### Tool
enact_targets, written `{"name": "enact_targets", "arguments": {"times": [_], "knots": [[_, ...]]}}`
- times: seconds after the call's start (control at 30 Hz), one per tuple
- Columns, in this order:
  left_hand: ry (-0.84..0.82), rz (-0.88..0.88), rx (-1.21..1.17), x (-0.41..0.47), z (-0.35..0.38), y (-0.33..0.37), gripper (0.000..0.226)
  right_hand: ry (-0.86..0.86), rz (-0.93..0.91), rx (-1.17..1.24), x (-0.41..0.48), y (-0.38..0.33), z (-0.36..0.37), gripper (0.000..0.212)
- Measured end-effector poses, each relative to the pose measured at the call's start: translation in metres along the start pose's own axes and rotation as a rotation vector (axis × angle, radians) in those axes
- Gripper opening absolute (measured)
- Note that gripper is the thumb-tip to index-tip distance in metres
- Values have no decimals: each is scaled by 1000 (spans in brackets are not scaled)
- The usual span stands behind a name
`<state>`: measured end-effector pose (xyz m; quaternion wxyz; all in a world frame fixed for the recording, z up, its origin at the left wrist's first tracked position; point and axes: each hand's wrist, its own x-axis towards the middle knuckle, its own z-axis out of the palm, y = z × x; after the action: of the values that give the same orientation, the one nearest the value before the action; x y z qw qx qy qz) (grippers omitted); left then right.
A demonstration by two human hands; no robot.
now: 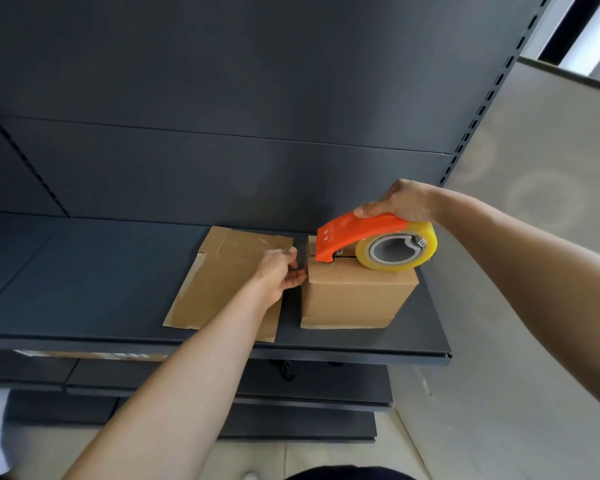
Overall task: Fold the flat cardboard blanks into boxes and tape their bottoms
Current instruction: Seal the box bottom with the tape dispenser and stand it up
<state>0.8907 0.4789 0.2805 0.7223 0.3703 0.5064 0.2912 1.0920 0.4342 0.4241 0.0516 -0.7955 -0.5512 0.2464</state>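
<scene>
A small folded cardboard box [354, 299] stands on the dark shelf [84, 271], bottom flaps up. My right hand [400, 202] grips an orange tape dispenser [357, 235] with a clear tape roll [395, 251], resting on the box's top. My left hand [279, 271] presses its fingers against the box's upper left edge, pinching there; whether tape is under the fingers I cannot tell. Flat cardboard blanks [219, 282] lie on the shelf just left of the box, partly under my left forearm.
The shelf's front edge [326, 351] runs below the box. A dark back panel [257, 116] rises behind. A pale wall [534, 168] stands close on the right. Lower shelves [291, 393] sit beneath, one holding more cardboard [94, 355].
</scene>
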Motion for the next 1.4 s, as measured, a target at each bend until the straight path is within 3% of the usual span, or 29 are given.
{"name": "enact_targets", "arguments": {"times": [0.2, 0.63, 0.7, 0.8, 0.87, 0.93, 1.03, 1.13, 1.3, 1.4], "knots": [[-15, -59, 118, 4, 1, -3, 17, -4, -3, 4, -2, -4, 3, 47], [-30, -299, 288, -10, -4, -19, 54, -1, 1, 49, 3, -2, 5, 48], [4, -228, 332, -8, -2, -21, 50, -3, 6, 48, 5, -4, 5, 49], [112, 153, 390, 1, 0, -11, 33, -8, 2, 44, 6, -5, 4, 50], [-108, 304, 307, -2, -2, -5, 42, -19, 9, 58, 7, -4, 3, 48], [-371, 269, 291, -6, -3, -6, 73, -34, 10, 74, 7, -3, 2, 45], [-468, 222, 512, -6, 0, -2, 115, -35, 5, 94, 6, 0, 0, 43], [-458, 243, 688, -6, 6, 0, 116, -43, 7, 83, 6, 1, -2, 45], [-446, 230, 655, -2, 10, -3, 104, -90, -12, 57, 4, 5, -6, 58], [-448, 218, 669, -1, 9, 2, 105, -148, -32, 43, -1, 7, -12, 55]]}}
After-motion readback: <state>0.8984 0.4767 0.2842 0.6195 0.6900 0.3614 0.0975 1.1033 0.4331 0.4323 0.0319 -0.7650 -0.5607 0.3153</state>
